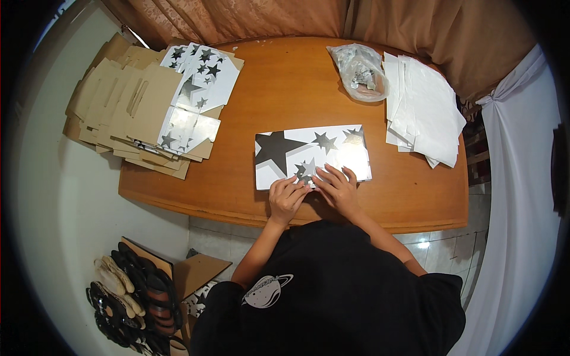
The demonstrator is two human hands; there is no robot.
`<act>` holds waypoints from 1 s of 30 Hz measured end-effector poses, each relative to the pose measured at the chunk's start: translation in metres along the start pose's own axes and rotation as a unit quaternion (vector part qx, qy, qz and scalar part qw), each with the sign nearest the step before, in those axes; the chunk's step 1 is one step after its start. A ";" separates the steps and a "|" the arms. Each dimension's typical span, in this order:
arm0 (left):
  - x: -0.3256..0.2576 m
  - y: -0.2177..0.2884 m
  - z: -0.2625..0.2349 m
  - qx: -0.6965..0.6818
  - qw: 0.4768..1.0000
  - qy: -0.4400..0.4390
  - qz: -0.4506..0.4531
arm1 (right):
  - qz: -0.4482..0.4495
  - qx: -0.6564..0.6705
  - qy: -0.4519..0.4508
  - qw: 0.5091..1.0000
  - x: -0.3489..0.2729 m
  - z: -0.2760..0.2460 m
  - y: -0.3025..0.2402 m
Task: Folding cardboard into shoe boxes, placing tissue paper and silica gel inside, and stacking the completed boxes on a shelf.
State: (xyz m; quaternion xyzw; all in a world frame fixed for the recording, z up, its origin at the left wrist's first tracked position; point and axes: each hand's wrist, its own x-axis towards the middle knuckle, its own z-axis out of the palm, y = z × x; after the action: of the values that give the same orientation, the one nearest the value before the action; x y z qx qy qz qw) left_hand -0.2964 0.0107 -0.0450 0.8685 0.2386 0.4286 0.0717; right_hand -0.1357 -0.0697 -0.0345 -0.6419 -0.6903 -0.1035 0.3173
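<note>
Your wooden, rounded brown surface point(297, 89) fills the middle of the view. On its far left corner lies a spread stack of flattened cardboard box blanks point(127, 104), some plain brown, some white with dark stars. At the far right sits a pile of white paper sheets point(424, 110), and just beside it a clear plastic bag of small silvery pieces point(361, 72). Near your edge, centred, lies a flat white rectangular box printed with black and grey stars point(312, 155). Your left hand point(287, 198) and right hand point(337, 188) both rest flat on its near edge, fingers spread and pressing down, side by side and nearly touching, gripping nothing.
</note>
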 end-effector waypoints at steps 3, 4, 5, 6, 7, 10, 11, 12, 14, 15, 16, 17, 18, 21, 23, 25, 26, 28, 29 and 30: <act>0.001 0.000 0.000 -0.005 1.000 -0.002 -0.002 | 0.004 0.002 0.008 1.000 0.001 0.001 0.000; 0.002 0.000 0.000 -0.012 1.000 -0.001 -0.001 | 0.007 0.004 0.012 1.000 0.001 0.001 -0.001; 0.002 -0.001 0.000 -0.018 1.000 0.000 0.000 | 0.006 0.004 0.012 1.000 0.000 0.002 0.000; 0.001 -0.002 0.000 -0.018 1.000 0.000 -0.001 | 0.009 0.005 0.016 1.000 -0.001 0.005 0.000; 0.001 -0.003 0.001 -0.033 0.999 -0.004 0.000 | 0.010 0.006 0.021 1.000 -0.002 0.007 0.000; 0.005 -0.005 -0.004 -0.061 0.998 -0.022 0.002 | 0.011 0.013 0.025 1.000 -0.001 0.006 -0.001; 0.009 -0.005 -0.007 -0.074 0.997 -0.036 0.004 | 0.011 0.014 0.026 1.000 -0.001 0.006 -0.002; 0.012 -0.006 -0.011 -0.073 0.997 -0.035 0.004 | 0.017 0.013 0.017 1.000 -0.001 0.005 -0.003; 0.019 -0.007 -0.020 -0.108 0.988 -0.107 -0.035 | 0.023 0.013 0.009 1.000 -0.001 0.003 -0.004; 0.024 -0.008 -0.024 -0.109 0.988 -0.107 -0.033 | 0.025 0.010 0.000 1.000 0.000 -0.001 -0.006; 0.029 -0.010 -0.028 -0.118 0.982 -0.141 -0.053 | 0.027 0.007 -0.009 1.000 0.000 -0.003 -0.007; 0.034 -0.013 -0.029 -0.127 0.974 -0.174 -0.072 | 0.027 0.006 -0.007 1.000 0.000 -0.003 -0.006; 0.037 -0.017 -0.029 -0.126 0.974 -0.174 -0.071 | 0.025 0.009 -0.020 0.999 -0.001 -0.003 -0.005; 0.050 -0.029 -0.024 -0.113 0.959 -0.234 -0.111 | 0.025 0.004 -0.038 0.999 0.001 -0.006 -0.008; 0.058 -0.040 -0.014 -0.074 0.967 -0.233 -0.076 | 0.026 -0.004 -0.042 0.999 0.005 -0.010 -0.011; 0.068 -0.048 -0.006 -0.059 0.956 -0.281 -0.067 | 0.028 0.010 -0.093 0.995 0.009 -0.013 -0.013; 0.070 -0.050 -0.003 -0.058 0.956 -0.280 -0.064 | 0.028 0.008 -0.090 0.996 0.012 -0.012 -0.014; 0.077 -0.052 0.006 -0.045 0.965 -0.252 -0.062 | -0.005 0.057 -0.141 0.988 0.017 -0.009 -0.013; 0.080 -0.053 0.008 -0.046 0.961 -0.266 -0.059 | -0.021 0.050 -0.195 0.979 0.018 -0.005 -0.010; 0.082 -0.054 0.010 -0.046 0.961 -0.266 -0.054 | -0.019 0.048 -0.191 0.980 0.021 -0.004 -0.007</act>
State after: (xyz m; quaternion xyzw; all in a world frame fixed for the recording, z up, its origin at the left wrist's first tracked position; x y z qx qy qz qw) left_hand -0.2651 0.0975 -0.0107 0.9327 0.2374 0.1882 0.1955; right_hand -0.1407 -0.0557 -0.0174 -0.6207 -0.7545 0.0483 0.2077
